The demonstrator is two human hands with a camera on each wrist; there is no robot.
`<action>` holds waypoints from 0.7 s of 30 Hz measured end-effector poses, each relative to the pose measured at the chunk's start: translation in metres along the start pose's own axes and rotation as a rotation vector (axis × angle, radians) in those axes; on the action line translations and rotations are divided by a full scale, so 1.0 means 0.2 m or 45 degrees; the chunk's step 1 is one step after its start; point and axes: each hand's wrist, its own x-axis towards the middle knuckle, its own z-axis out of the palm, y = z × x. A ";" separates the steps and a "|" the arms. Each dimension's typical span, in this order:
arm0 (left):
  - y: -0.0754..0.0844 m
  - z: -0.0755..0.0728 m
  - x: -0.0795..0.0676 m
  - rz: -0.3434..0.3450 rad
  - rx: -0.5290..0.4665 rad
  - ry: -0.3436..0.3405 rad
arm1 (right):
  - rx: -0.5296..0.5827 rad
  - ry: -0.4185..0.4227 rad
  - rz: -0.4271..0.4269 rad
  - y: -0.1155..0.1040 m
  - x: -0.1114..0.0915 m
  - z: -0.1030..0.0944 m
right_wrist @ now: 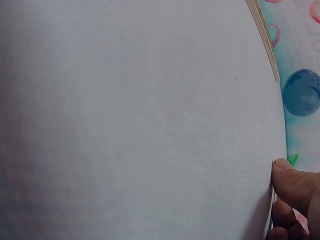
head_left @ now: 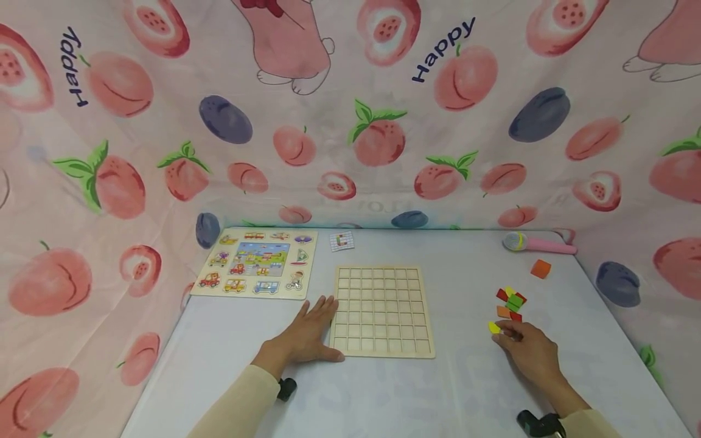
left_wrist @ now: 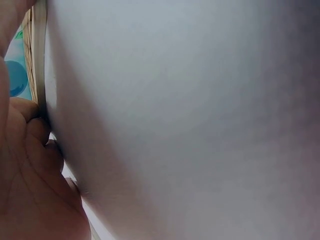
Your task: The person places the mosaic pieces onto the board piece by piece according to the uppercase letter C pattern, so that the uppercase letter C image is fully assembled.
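A cream wooden picture-puzzle board (head_left: 282, 289) lies leftmost, its smallest figures hard to make out. The left hand (head_left: 309, 331), fingers straight and spread, touches the pale wooden grid board (head_left: 380, 313), covering part of its left edge. The right hand (head_left: 530, 351) pinches a small flat yellow piece (head_left: 493, 327), partly hidden by fingertips, near overlapping red, orange, yellow and green flat pieces (head_left: 514, 303).

Viewed over my remote link, a children's play corner, whether in a home or elsewhere I cannot tell: fruit-print fabric (head_left: 339, 112) hangs behind a white desk (head_left: 394, 395) carrying a picture puzzle (head_left: 260, 263), centre-left of frame, a gridded wooden board (head_left: 383, 311), centre, and a pink-handled microphone (head_left: 539, 243), right.
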 end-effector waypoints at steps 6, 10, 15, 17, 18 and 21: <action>0.00 -0.01 -0.01 0.017 -0.014 0.004 | 0.020 0.011 0.031 0.00 0.00 0.01; 0.01 -0.01 -0.01 0.016 -0.013 0.002 | 0.021 0.015 0.033 0.01 0.00 0.01; 0.01 -0.01 0.00 0.008 0.001 -0.003 | 0.048 -0.005 0.033 0.01 0.01 0.00; 0.01 0.00 0.00 0.007 0.003 -0.004 | 0.042 -0.032 0.010 0.01 0.01 0.00; 0.00 0.00 0.00 0.010 -0.002 -0.001 | 0.036 -0.049 -0.005 0.01 0.01 -0.01; 0.00 0.00 0.00 0.010 -0.012 0.001 | 0.006 -0.109 -0.072 0.01 0.01 -0.02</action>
